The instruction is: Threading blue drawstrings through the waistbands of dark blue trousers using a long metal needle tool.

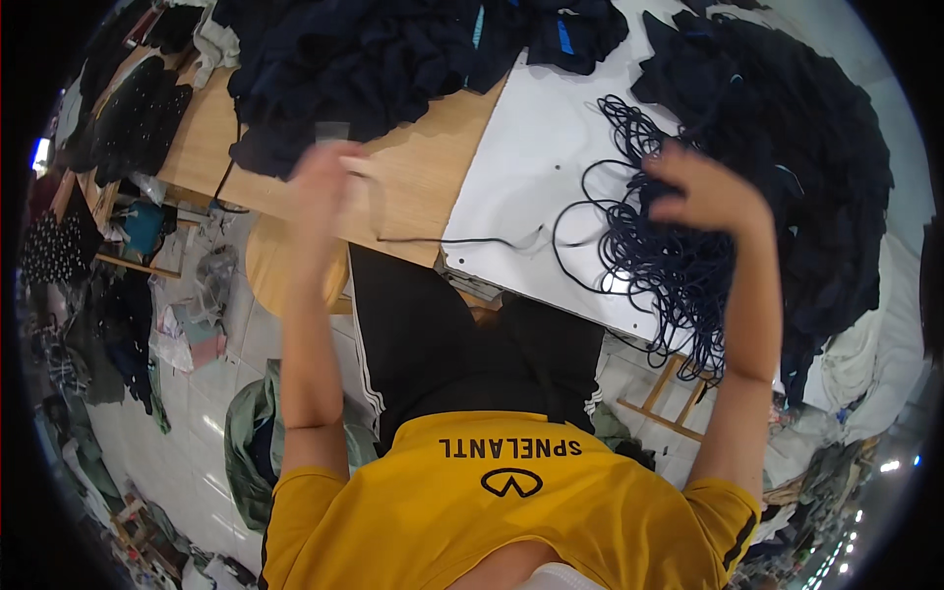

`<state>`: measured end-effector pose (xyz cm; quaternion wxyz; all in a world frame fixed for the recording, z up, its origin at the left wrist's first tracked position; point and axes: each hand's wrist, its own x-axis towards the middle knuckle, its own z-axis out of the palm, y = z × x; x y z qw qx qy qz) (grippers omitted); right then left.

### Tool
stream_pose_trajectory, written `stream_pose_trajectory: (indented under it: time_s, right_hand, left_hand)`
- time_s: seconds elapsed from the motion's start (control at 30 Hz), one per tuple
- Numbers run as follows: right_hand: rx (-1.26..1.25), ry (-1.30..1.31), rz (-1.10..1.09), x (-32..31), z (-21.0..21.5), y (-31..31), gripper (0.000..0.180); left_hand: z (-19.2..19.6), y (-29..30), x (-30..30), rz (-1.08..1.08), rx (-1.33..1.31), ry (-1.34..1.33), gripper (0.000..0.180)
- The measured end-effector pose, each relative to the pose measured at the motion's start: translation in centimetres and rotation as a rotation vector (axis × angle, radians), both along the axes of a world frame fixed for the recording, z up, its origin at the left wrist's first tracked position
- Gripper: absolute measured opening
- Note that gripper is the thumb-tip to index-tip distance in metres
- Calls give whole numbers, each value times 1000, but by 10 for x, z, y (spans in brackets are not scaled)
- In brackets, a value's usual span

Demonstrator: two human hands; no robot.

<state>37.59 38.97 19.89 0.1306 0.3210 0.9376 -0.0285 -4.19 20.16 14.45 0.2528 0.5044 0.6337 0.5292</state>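
My left hand [329,179], smeared by motion, is raised over the light wooden table at its near edge. A dark navy cord [447,240] trails from its fingers, drops, then runs right onto the white board. A small pale, blurred patch [332,130] shows just beyond the fingertips; I cannot make out what it is. Over a loose tangle of navy cords [649,251] hovers my right hand [703,189], slightly blurred, thumb and fingers apart and nothing visible between them. Loops of the tangle spread across the white board and hang over its near edge.
A heap of navy fabric [324,69] covers the far side of the wooden table [442,147]. Another navy pile [816,147] rises right of the white board [531,147]. A round wooden stool [280,265] stands below the table's edge. Dark garments [138,118] lie at far left.
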Motion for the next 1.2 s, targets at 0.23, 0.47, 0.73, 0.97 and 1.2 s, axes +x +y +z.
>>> stream_pose_trajectory:
  time_s: [0.23,0.47,0.73,0.97,1.2]
  right_hand:
    - [-1140,880,-534,-74,-73,-109,48]
    - [-1748,1632,-1186,-118,-134,-133,30]
    - [-1226,2040,-987,-96,-109,-95,44]
    - [-1020,1461,-763,-110,-93,-126,9]
    - [-992,1261,-813,-136,-84,-136,12]
  left_hand:
    - [-34,-2,123,-715,-221,529,21]
    - [-47,-29,141,-744,-203,555,21]
    - [-47,-38,120,-418,-52,121,19]
    - [-34,-8,84,121,-48,-1213,39]
    - [-35,-9,85,186,10,-1307,35]
